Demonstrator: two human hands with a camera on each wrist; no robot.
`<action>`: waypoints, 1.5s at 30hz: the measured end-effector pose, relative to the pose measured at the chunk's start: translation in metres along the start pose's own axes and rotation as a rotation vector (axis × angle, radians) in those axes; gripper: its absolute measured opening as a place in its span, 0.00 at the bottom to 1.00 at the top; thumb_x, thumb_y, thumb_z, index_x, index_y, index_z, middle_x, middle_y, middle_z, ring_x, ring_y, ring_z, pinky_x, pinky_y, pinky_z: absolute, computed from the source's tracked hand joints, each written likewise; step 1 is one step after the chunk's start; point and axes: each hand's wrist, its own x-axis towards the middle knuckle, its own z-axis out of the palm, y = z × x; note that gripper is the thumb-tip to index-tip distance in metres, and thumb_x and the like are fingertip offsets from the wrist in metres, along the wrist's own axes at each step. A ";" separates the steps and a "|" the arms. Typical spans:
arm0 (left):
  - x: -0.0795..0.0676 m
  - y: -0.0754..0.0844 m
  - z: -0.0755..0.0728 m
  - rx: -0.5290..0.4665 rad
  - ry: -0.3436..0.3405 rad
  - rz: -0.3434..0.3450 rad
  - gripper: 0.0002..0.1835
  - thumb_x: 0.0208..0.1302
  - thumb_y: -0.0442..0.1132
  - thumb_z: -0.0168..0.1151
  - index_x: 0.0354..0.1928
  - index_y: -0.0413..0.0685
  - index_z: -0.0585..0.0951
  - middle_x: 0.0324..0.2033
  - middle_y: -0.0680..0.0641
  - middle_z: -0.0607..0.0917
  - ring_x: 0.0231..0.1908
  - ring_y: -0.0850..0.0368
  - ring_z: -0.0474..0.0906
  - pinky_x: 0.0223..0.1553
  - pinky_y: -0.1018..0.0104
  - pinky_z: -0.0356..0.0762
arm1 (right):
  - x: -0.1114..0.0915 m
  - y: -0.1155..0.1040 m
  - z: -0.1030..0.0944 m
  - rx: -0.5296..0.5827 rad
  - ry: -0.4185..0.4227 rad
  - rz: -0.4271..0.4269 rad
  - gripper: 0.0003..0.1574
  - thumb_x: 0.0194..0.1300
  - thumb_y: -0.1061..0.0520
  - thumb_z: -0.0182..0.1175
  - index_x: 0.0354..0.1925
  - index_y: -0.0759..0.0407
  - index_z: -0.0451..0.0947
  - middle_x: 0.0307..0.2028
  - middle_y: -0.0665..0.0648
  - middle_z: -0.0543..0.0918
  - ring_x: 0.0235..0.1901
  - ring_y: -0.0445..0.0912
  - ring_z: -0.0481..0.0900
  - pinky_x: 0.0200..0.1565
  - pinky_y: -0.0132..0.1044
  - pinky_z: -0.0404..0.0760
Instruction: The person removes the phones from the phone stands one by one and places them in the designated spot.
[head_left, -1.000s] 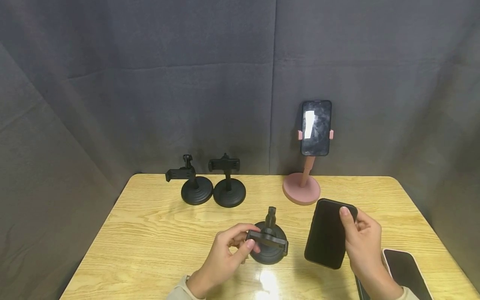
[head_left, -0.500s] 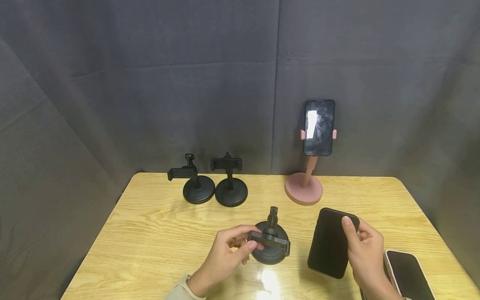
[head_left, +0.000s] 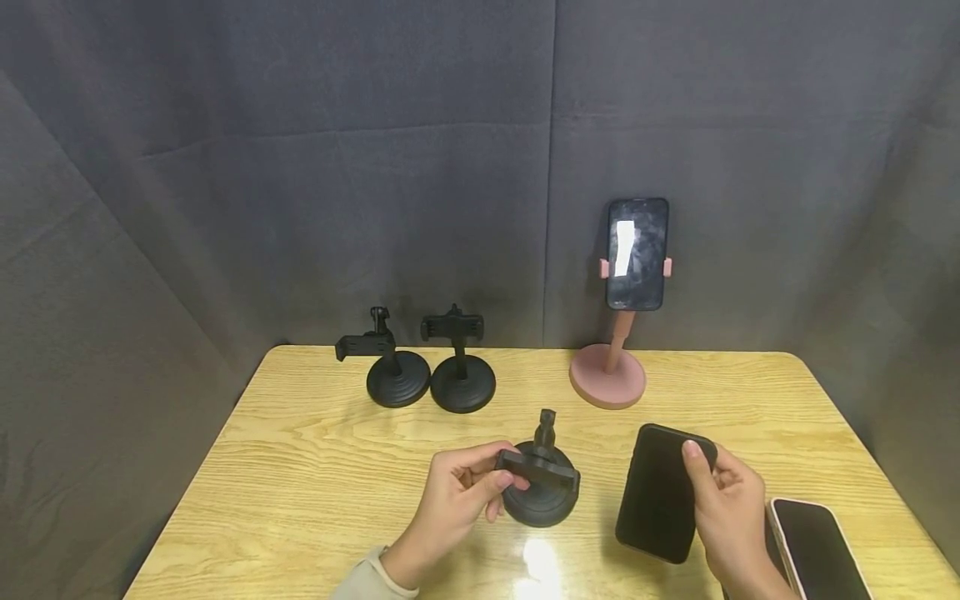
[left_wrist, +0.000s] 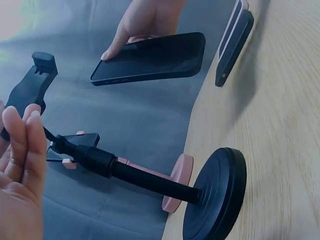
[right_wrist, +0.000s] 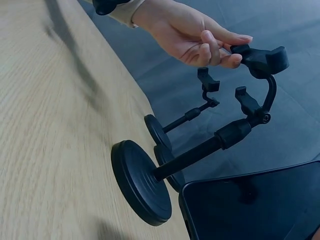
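Observation:
My left hand pinches the left end of the clamp on a black phone stand, thumb in front and fingers behind. In the left wrist view the stand's round base rests on the table and its pole carries the clamp. To the right of the stand, my right hand grips a black smartphone by its upper right edge, thumb over the dark screen. In the right wrist view the phone is held apart from the stand, and the clamp has nothing in it.
Two more black phone stands stand at the back left. A pink stand at the back holds a dark phone. By my right wrist lies a light-edged phone beside another dark one. Grey cloth hangs behind the wooden table.
The right hand has lowered the smartphone a little towards me. My left hand still pinches the clamp, which has tilted slightly.

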 end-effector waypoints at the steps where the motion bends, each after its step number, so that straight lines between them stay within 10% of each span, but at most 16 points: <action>1: 0.001 0.000 0.001 0.001 0.003 0.006 0.14 0.72 0.28 0.57 0.51 0.19 0.78 0.29 0.22 0.82 0.13 0.62 0.69 0.15 0.73 0.76 | 0.000 0.001 0.000 -0.004 0.001 -0.003 0.20 0.75 0.59 0.57 0.24 0.62 0.79 0.18 0.44 0.72 0.19 0.34 0.67 0.27 0.25 0.74; 20: 0.014 -0.006 0.006 0.013 0.189 -0.006 0.18 0.72 0.32 0.59 0.51 0.18 0.77 0.30 0.19 0.81 0.17 0.75 0.75 0.20 0.68 0.83 | 0.002 0.004 -0.004 -0.035 0.005 0.039 0.25 0.76 0.57 0.56 0.22 0.70 0.73 0.19 0.45 0.64 0.32 0.41 0.63 0.51 0.29 0.67; 45: 0.060 -0.024 -0.003 0.064 0.327 -0.011 0.21 0.72 0.32 0.60 0.60 0.21 0.74 0.34 0.18 0.83 0.15 0.70 0.78 0.28 0.65 0.87 | 0.003 0.007 -0.003 0.016 0.019 0.004 0.25 0.76 0.60 0.56 0.20 0.67 0.71 0.20 0.45 0.65 0.30 0.41 0.62 0.45 0.32 0.67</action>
